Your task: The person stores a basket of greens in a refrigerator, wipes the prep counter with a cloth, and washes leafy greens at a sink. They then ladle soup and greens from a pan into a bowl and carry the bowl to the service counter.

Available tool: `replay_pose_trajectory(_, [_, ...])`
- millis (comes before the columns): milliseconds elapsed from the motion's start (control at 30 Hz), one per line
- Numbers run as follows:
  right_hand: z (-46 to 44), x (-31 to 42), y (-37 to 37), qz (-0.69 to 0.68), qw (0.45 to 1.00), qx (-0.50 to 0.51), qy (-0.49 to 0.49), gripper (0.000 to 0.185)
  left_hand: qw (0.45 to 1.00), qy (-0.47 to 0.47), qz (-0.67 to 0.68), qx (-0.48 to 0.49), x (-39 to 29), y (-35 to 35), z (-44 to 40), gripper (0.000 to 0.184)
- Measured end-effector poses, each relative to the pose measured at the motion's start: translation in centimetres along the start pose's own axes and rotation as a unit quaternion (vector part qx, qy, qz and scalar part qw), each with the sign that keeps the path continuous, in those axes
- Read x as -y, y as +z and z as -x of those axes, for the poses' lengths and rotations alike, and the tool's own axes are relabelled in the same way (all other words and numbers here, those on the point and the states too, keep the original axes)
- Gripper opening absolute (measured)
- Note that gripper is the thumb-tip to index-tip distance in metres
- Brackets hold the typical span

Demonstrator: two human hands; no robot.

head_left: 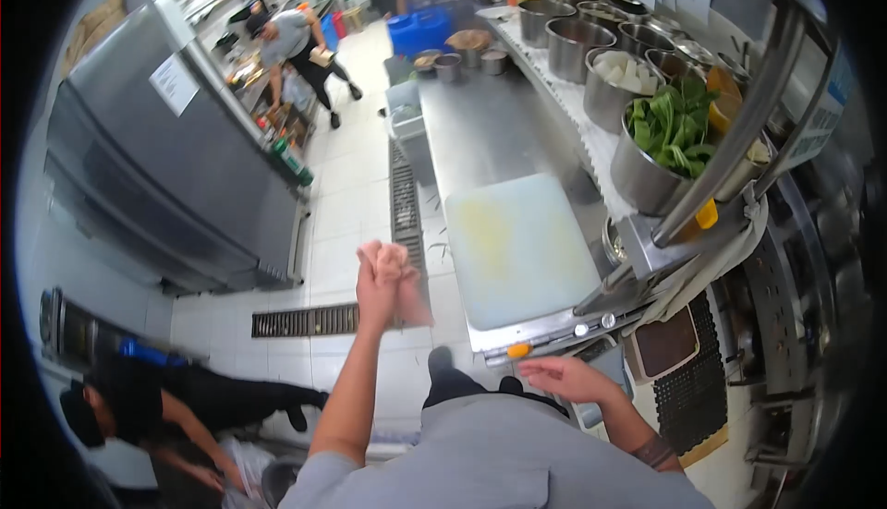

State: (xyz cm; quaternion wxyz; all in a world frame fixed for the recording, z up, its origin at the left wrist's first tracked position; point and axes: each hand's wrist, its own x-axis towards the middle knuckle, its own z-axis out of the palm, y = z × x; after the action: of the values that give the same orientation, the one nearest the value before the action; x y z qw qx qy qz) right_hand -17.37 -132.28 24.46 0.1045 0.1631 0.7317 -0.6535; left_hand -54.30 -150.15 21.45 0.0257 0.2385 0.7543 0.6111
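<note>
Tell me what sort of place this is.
Most likely a commercial kitchen, perhaps a restaurant's: a shelf of metal pots, one full of leafy greens, a large cutting board on a steel counter, and a grated floor drain.

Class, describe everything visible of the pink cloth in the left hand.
The pink cloth looks like soft, thin fabric. It is bunched up in the left hand, with a loose, blurred part hanging beside the fist. It is held above the floor, apart from the cutting board. Its full shape is hidden.
</note>
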Motion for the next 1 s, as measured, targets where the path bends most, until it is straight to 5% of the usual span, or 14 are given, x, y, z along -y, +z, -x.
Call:
replay_pose_trajectory(67, [0.0,-0.1,0.1,-0.046,0.997,-0.054,0.012,0.046,0.986,-0.004,0.141,0.088,-2.8,3.7,-7.6,0.048])
replay_pose_trajectory(200, [-1.3,1.8,1.8,-0.057,0.984,-0.163,0.051,0.046,0.973,0.043,0.1,0.206,-3.4,12.6,-20.9,0.046])
replay_pose_trajectory(267, [-2.9,4.6,3.5,-0.071,0.971,-0.222,0.058,0.046,0.91,0.08,0.16,0.374,-1.1,17.8,-26.3,0.032])
replay_pose_trajectory(300, [-3.9,5.2,4.5,-0.101,0.964,-0.241,0.045,0.045,0.89,0.192,-0.046,0.411,-1.2,18.8,-28.1,0.046])
replay_pose_trajectory(333, [-4.7,6.0,5.1,-0.127,0.957,-0.26,0.031,0.045,0.869,0.234,-0.286,0.328,-0.1,20.8,-28.5,0.052])
replay_pose_trajectory(433, [-7.0,10.6,6.0,-0.061,0.948,-0.311,0.033,0.042,0.87,0.284,-0.21,0.344,-4.1,24.4,-30.6,0.044])
replay_pose_trajectory(533, [-8.8,15.7,6.0,0.016,0.924,-0.372,0.086,0.038,0.87,0.266,0.023,0.414,-13.5,23.3,-27.7,0.031])
replay_pose_trajectory(600, [-9.5,17.4,6.0,0.102,0.864,-0.491,0.054,0.037,0.819,0.292,0.198,0.452,-17.9,22.2,-25.8,0.022])
replay_pose_trajectory(733, [-9.0,23.7,5.1,0.107,0.786,-0.609,-0.006,0.028,0.702,0.429,0.329,0.464,-26.5,21.3,-22.5,0.02])
replay_pose_trajectory(800, [-9.2,27.0,4.1,0.217,0.698,-0.682,-0.006,0.013,0.69,0.612,0.235,0.308,-30.5,22.4,-23.0,0.023])
replay_pose_trajectory(900, [-8.8,30.9,0.3,0.368,0.517,-0.772,0.023,0.006,0.688,0.624,0.141,0.342,-35.7,25.2,-24.7,0.032])
replay_pose_trajectory(967, [-8.2,32.9,-2.5,0.404,0.456,-0.792,0.031,0.013,0.606,0.581,-0.019,0.543,-37.7,27.7,-25.6,0.037])
replay_pose_trajectory(1000, [-7.8,33.0,-4.3,0.426,0.428,-0.796,0.055,0.014,0.602,0.586,-0.017,0.542,-37.9,28.9,-25.7,0.037])
